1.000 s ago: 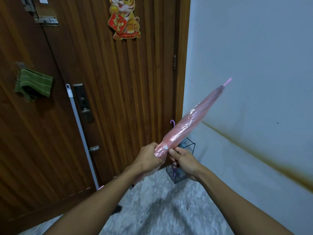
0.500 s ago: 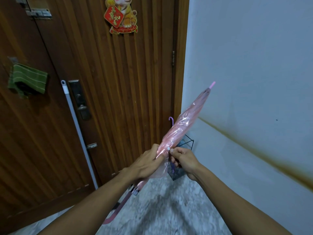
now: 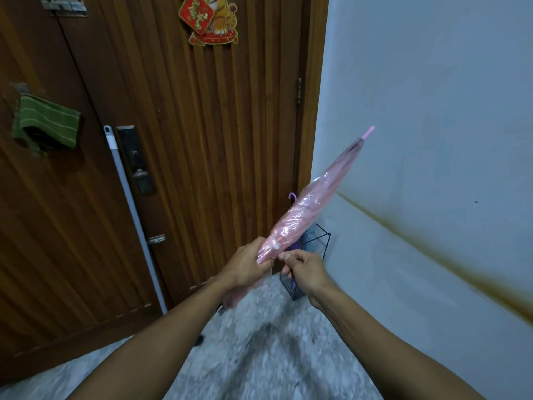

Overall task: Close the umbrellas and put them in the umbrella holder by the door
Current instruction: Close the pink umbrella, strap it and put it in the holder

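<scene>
The only writing is on the tiger decoration [image 3: 209,20] stuck high up on the wooden door [image 3: 178,140]. The tiger holds a red diamond-shaped sign [image 3: 196,15] with gold marks on it. They look like a written character, but they are too blurry to read. A red band [image 3: 215,39] under the tiger's feet has small gold marks too, also too small to read. Lower down on the door, left of the tiger, the dark lock plate [image 3: 135,160] shows no words or numbers that can be made out.
</scene>
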